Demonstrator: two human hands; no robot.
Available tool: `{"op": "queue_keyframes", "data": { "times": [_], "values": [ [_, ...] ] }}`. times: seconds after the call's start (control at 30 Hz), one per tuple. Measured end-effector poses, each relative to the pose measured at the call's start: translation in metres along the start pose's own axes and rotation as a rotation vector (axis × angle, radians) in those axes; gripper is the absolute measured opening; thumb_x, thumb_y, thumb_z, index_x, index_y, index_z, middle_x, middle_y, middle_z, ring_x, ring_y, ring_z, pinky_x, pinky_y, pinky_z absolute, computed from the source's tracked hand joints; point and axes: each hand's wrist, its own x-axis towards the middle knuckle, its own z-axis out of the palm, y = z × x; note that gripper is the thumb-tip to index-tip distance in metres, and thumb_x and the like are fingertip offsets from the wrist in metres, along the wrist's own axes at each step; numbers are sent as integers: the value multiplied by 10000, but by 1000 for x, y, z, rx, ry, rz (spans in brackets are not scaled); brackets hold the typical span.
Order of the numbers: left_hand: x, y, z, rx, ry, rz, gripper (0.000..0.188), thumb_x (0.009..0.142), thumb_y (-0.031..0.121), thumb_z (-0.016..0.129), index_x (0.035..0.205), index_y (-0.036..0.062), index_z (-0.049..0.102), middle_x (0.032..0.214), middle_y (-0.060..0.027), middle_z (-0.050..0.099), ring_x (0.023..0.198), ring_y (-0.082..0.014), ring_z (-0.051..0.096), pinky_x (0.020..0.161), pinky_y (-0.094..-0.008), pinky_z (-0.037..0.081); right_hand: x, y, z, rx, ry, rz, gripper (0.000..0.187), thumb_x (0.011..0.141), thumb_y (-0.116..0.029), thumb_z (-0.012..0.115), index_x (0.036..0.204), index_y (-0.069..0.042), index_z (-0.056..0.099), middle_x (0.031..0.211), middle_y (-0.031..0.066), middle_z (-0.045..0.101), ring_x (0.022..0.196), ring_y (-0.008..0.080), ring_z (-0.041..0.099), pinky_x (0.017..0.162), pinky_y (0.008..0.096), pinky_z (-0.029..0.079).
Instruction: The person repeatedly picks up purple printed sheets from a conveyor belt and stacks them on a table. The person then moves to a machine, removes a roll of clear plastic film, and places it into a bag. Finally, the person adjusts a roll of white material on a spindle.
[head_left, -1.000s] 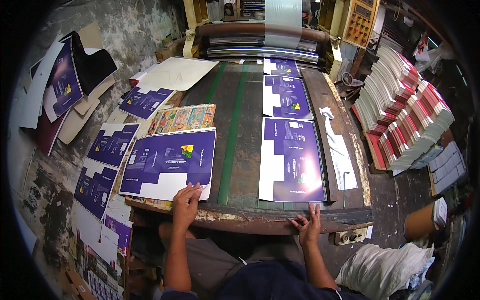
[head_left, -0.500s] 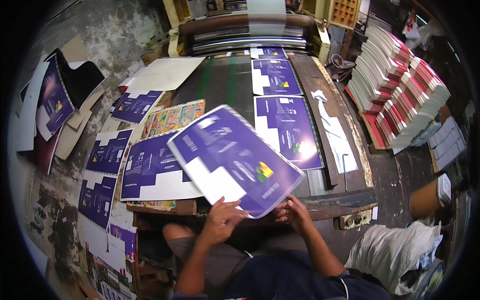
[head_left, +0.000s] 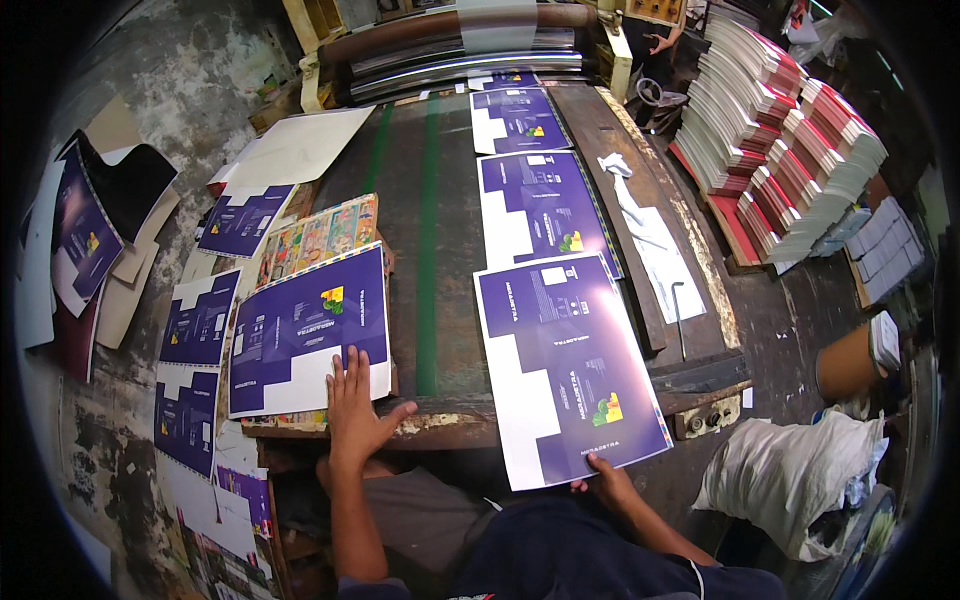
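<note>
My left hand (head_left: 360, 408) lies with fingers spread on the front edge of a purple-and-white printed sheet (head_left: 305, 325), the top one on the left side of the table. Between thumb and fingers, my right hand (head_left: 606, 482) pinches the near edge of another purple-and-white printed sheet (head_left: 565, 370). That sheet lies along the right part of the dark table, its near end jutting past the front edge. Behind it, further printed sheets (head_left: 545, 205) of the same kind run in a row back to the rollers (head_left: 460, 68).
A stack of red-and-white printed sheets (head_left: 730, 110) rises at the right. A bent metal rod (head_left: 681, 320) and white cloth (head_left: 640, 225) lie on the table's right side. A white sack (head_left: 785, 480) stands near right. More purple sheets (head_left: 190, 410) hang at the left.
The sheet held before my body now lies on the left pile under my left hand. My right hand has taken the edge of the front sheet in the row, which has advanced toward me.
</note>
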Motion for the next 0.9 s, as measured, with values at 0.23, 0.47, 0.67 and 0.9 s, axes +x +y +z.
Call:
{"op": "queue_keyframes", "data": {
  "times": [0.23,0.47,0.67,0.9],
  "values": [
    [4,2,-3,-108,-80,-10,1016,756,626,700,1484,18,337,1563,-211,270,1466,-380,199,1177,-505,176,-26,8,-1,49,53,6,371,987,-334,541,1105,18,536,886,156,649,764,255,659,658,322,500],
    [10,-16,-9,-356,-53,34,682,767,311,796,1333,14,560,1460,-191,457,1407,-358,355,1146,-448,281,-11,-2,6,154,14,-49,404,1003,-356,510,1149,21,524,945,171,657,811,260,672,686,331,520],
    [7,-34,-3,-568,-43,-27,427,813,151,752,1211,23,664,1382,-174,553,1373,-326,420,1123,-409,322,16,-25,19,229,13,-88,457,1013,-437,453,1157,-14,548,927,161,684,746,200,658,723,323,531],
    [9,-37,5,-614,-16,-37,332,901,177,681,1178,-6,673,1352,-183,576,1371,-319,423,1121,-414,313,36,-37,39,337,177,-180,390,1010,-424,466,1156,-63,497,943,161,676,706,182,637,752,369,545]
  ]
}}
